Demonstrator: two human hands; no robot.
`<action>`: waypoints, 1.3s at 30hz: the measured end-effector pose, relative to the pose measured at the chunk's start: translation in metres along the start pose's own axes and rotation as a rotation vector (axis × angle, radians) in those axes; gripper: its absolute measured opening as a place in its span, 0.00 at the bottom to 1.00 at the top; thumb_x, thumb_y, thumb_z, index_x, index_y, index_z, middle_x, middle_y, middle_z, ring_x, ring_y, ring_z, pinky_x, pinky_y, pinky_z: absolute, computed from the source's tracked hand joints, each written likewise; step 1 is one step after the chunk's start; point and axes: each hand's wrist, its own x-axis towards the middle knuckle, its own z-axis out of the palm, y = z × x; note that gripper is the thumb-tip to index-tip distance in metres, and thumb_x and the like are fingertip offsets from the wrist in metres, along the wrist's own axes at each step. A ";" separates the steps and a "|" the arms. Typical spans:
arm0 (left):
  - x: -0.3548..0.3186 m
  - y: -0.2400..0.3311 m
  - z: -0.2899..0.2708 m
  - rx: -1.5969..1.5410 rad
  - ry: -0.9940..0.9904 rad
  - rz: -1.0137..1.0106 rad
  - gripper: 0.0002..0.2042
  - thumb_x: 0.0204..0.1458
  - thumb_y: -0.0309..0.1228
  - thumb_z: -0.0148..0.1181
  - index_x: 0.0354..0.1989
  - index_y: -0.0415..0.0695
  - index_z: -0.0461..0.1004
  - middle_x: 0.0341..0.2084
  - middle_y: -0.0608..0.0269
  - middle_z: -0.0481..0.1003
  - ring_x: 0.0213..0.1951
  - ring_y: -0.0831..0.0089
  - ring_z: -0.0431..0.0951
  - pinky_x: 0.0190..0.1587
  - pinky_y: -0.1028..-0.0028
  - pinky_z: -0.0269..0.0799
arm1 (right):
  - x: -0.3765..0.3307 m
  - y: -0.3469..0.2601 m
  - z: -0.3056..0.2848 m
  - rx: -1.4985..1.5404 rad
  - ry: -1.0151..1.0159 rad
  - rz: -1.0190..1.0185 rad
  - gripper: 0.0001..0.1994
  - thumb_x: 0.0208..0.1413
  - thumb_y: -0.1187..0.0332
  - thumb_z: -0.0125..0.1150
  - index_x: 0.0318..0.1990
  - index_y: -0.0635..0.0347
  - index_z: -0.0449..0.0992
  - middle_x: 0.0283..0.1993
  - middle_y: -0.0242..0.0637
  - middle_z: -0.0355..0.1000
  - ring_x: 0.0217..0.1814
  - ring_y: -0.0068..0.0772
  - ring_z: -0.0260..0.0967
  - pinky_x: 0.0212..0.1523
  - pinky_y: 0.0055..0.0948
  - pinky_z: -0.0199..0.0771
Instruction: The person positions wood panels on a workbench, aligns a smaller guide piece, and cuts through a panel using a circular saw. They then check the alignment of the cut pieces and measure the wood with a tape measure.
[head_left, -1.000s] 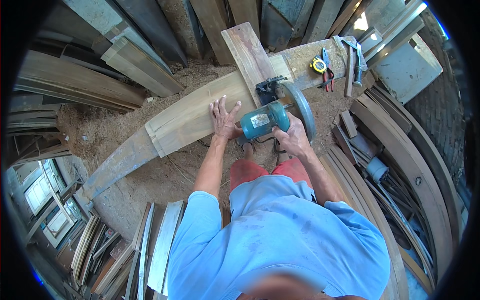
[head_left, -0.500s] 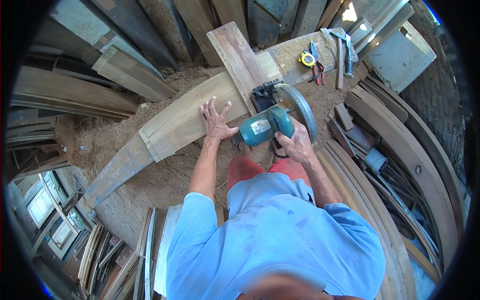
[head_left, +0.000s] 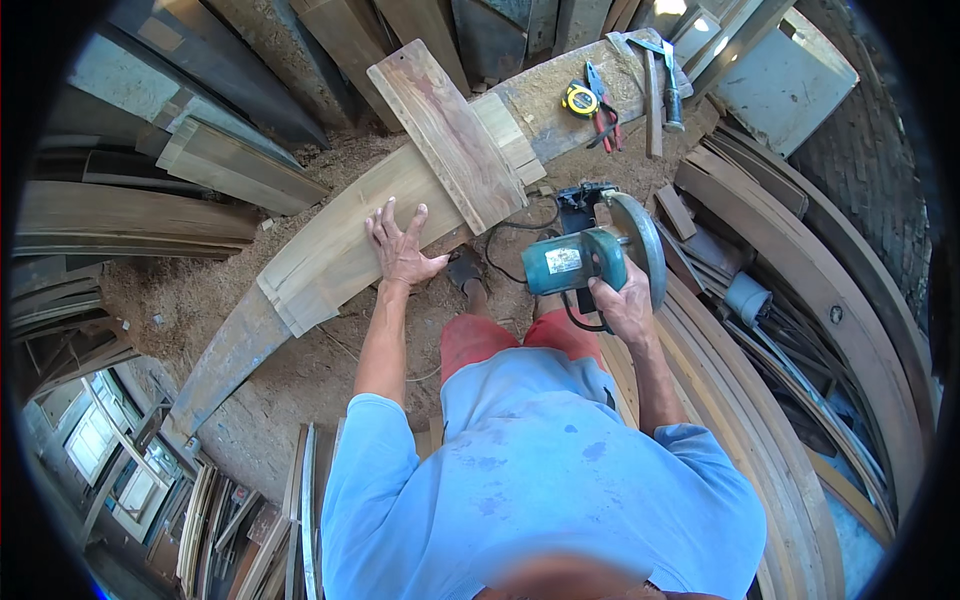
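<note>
A teal circular saw (head_left: 575, 262) is in my right hand (head_left: 622, 300), whose fingers wrap round its handle. The saw sits to the right of the boards, apart from them, with its blade guard facing right. My left hand (head_left: 403, 252) lies flat on a long pale board (head_left: 340, 235), fingers spread. Across that board rests a shorter reddish-brown board (head_left: 445, 135), beyond my left hand. At the pale board's right end, a narrow strip (head_left: 525, 160) shows beside the crosswise board. Both lie on a worn, dusty bench plank (head_left: 230, 340).
On the bench's far right end are a yellow tape measure (head_left: 578, 98), red-handled pliers (head_left: 605, 125) and a hammer (head_left: 672, 100). Curved timbers (head_left: 800, 250) are stacked at right. A black cord (head_left: 492, 250) hangs near my foot. Planks lean along the back; sawdust covers the ground.
My right hand has drawn the saw right and toward me, off the boards. The crosswise board's near end now shows fully. My left hand stays on the pale board; the view has shifted slightly.
</note>
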 end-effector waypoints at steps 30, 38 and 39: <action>-0.001 0.002 -0.001 -0.005 -0.006 -0.014 0.57 0.21 0.49 0.83 0.70 0.70 0.61 0.72 0.45 0.47 0.73 0.37 0.44 0.75 0.38 0.35 | 0.007 -0.013 0.019 0.061 -0.105 -0.035 0.13 0.53 0.71 0.61 0.45 0.65 0.75 0.33 0.28 0.68 0.35 0.21 0.64 0.39 0.28 0.68; -0.001 0.001 0.001 0.008 -0.015 -0.018 0.56 0.22 0.49 0.83 0.70 0.69 0.61 0.72 0.46 0.46 0.74 0.38 0.44 0.75 0.39 0.34 | 0.004 -0.011 0.018 0.064 -0.119 -0.008 0.13 0.53 0.71 0.61 0.46 0.66 0.74 0.33 0.28 0.68 0.35 0.21 0.64 0.39 0.27 0.68; 0.000 0.002 0.000 0.007 -0.016 -0.019 0.56 0.22 0.49 0.83 0.70 0.69 0.61 0.72 0.46 0.46 0.74 0.38 0.44 0.75 0.39 0.34 | 0.004 -0.011 0.019 0.057 -0.113 -0.025 0.13 0.53 0.71 0.61 0.46 0.66 0.74 0.32 0.28 0.68 0.35 0.21 0.64 0.39 0.27 0.68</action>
